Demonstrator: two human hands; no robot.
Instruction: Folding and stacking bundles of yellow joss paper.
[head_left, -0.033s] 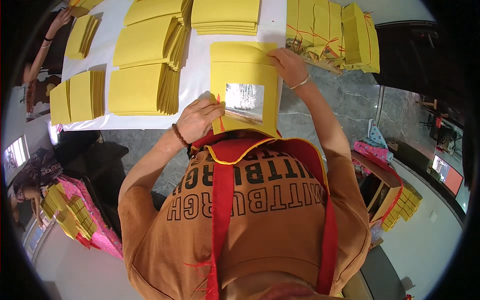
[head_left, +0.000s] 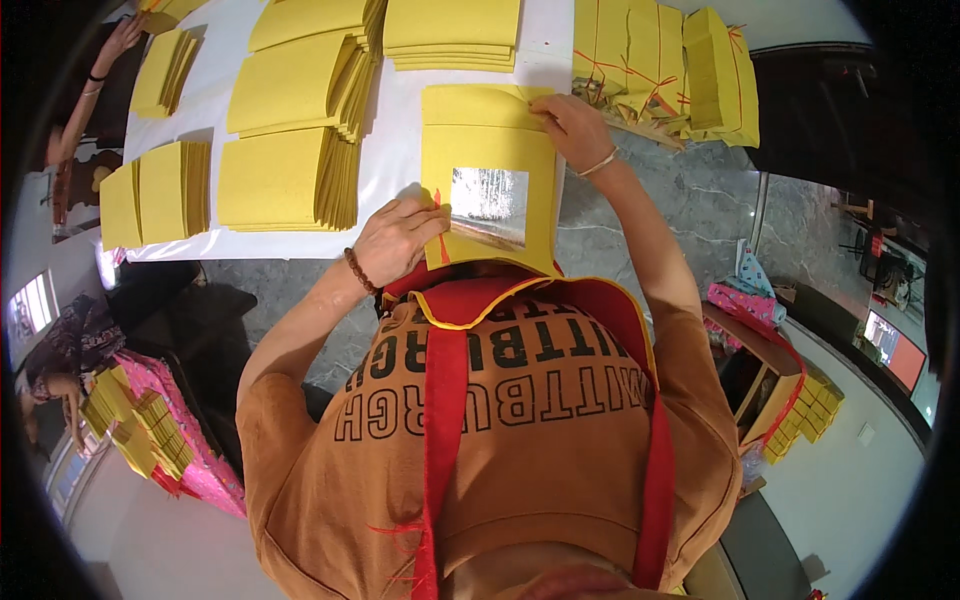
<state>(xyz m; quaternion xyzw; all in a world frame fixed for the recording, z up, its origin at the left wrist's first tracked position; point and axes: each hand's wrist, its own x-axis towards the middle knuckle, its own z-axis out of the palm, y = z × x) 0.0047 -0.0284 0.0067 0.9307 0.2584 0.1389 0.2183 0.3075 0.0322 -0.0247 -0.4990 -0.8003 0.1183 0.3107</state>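
Observation:
In front of me, at the table's near edge, lies a yellow paper sheet [head_left: 485, 140] with a silver foil square [head_left: 489, 205] on it. A crease runs across its far part, and the far edge lifts slightly. My left hand [head_left: 402, 235] is closed at the sheet's lower left edge. A thin red strip [head_left: 443, 248] shows by those fingers; whether they grip it is unclear. With thumb and fingers together, my right hand [head_left: 572, 132] pinches the sheet's far right corner. The near edge of the paper meets my red apron [head_left: 490, 298].
Stacks of folded yellow paper [head_left: 270, 180] cover the white table [head_left: 390, 150] to the left and far side. Yellow bundles tied with red string [head_left: 640, 60] stand at the far right. Another person's hand [head_left: 122, 38] is at the far left.
My right hand has shifted very slightly left along the paper's far edge. My left hand stays in place.

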